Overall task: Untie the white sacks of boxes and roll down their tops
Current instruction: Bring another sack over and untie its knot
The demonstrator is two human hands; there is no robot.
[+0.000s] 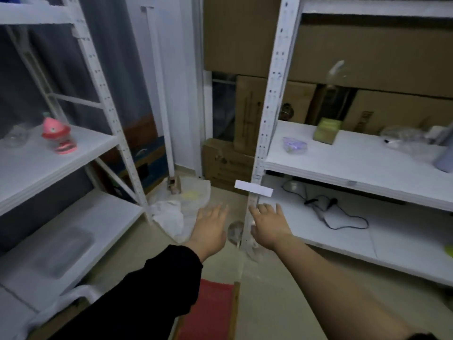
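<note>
Hands stretched ahead, we hold our left hand [210, 225] and right hand [268, 225] slack and empty either side of the shelf post [263, 133], likely reaching for the white sack [171, 212] slumped on the floor left of that post.

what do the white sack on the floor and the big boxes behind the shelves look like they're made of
White sack: looks like thin, soft plastic or woven film, crumpled and slightly translucent; too blurred to tell which. Big boxes: plain brown cardboard, matte, with flat panels and square edges.
</note>
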